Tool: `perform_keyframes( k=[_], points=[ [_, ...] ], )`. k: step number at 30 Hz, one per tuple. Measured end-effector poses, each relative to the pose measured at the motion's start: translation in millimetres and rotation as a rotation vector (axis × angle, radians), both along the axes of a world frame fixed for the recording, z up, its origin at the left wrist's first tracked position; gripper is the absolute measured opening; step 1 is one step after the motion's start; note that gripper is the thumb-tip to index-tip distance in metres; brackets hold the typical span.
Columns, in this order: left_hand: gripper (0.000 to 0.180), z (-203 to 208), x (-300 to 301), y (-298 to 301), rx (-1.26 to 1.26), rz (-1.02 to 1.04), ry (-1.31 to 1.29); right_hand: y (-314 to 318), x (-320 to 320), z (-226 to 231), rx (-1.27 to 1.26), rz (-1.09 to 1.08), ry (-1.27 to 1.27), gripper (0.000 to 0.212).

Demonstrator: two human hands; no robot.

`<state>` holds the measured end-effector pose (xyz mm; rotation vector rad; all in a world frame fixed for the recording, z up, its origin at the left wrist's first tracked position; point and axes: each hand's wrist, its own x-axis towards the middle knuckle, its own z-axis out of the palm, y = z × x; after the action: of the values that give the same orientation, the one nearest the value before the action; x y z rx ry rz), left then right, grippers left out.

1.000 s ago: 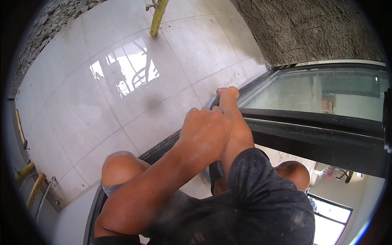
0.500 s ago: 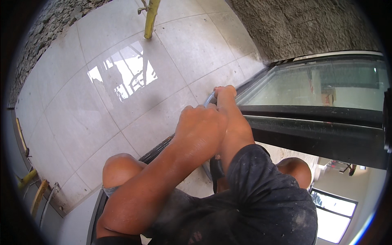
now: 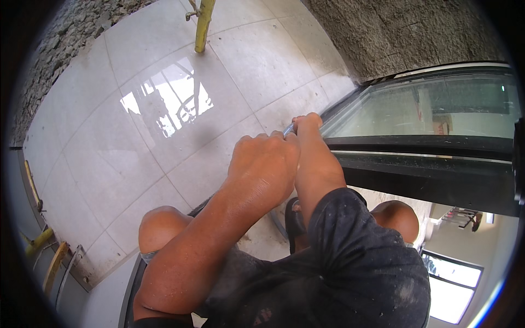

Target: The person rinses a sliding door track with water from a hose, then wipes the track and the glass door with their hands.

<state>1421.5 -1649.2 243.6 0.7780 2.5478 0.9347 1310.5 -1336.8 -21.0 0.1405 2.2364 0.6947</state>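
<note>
A thin, light-blue hose (image 3: 289, 129) shows as a short length just past my left knuckles. My left hand (image 3: 263, 164), back upward and fingers curled, is closed around it. Slightly farther out and to the right, my right hand (image 3: 307, 121) is closed on the same hose, beside the door track's far end. My forearms come close together at the wrists. The hose's end is hidden by my hands. Lower down, a grey hose-like curve (image 3: 278, 225) lies on the floor beside my sandal (image 3: 296, 223); whether it is the same hose I cannot tell.
Wet pale floor tiles (image 3: 180, 158) spread ahead and left. A yellow post (image 3: 204, 27) stands on them. To the right is a dark-framed glass door (image 3: 415, 115), with a rough grey wall (image 3: 410, 38) beyond. Yellow poles (image 3: 41, 240) lie at far left.
My left hand has shifted slightly up and left, and my right hand slightly right. Less hose shows between them. Both keep their grip.
</note>
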Motion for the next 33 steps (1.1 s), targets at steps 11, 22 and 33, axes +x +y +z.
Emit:
perform_keyframes(
  k=[11,22,33],
  points=[
    [0.029,-3.1,-1.6,-3.8,-0.013,0.017,-0.018,12.2,-23.7,-6.3,0.020,-0.036,-0.013,0.039],
    [0.029,-9.2,-4.7,-1.8,-0.065,-0.013,-0.033,13.2,-34.8,-21.0,-0.616,-1.306,0.764,0.031],
    [0.029,-6.1,-4.3,7.8,-0.046,-0.037,-0.018,35.2,-44.3,-35.8,-1.220,-2.150,1.382,0.025]
  ],
)
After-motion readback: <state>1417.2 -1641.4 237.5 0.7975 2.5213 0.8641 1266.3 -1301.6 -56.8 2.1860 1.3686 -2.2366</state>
